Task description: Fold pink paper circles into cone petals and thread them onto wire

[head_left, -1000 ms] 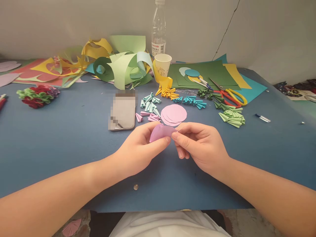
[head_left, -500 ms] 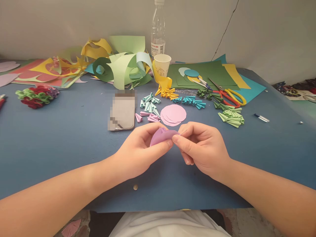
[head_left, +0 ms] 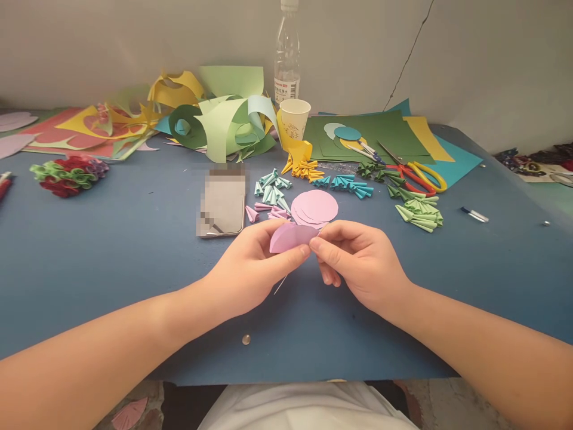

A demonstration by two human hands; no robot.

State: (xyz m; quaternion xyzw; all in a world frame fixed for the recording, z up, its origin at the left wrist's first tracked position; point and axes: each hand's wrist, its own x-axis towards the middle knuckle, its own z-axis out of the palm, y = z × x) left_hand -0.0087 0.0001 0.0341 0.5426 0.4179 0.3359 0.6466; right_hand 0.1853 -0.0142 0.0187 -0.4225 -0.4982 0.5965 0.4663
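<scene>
A curled piece of purple paper (head_left: 290,238) is held between my two hands above the front middle of the table. My left hand (head_left: 255,263) grips its left part, thumb along the near side and fingers behind. At the paper's right end, my right hand (head_left: 362,263) pinches the edge between thumb and forefinger. A thin pale stick or needle (head_left: 280,285) pokes out below my left thumb; its other end is hidden. Just beyond my hands lie several pink paper circles (head_left: 316,207) and small pink paper cones (head_left: 273,212).
Behind are light-blue cones (head_left: 271,186), yellow cones (head_left: 302,167), blue cones (head_left: 344,184) and green cones (head_left: 419,214). A phone (head_left: 224,203), scissors (head_left: 418,177), a paper cup (head_left: 294,119), a bottle (head_left: 287,54) and a paper-flower bunch (head_left: 69,175) stand or lie around.
The purple paper has turned in my hands, showing more of its outer face. My right hand has shifted slightly left and up. The thin stick now shows below my left thumb.
</scene>
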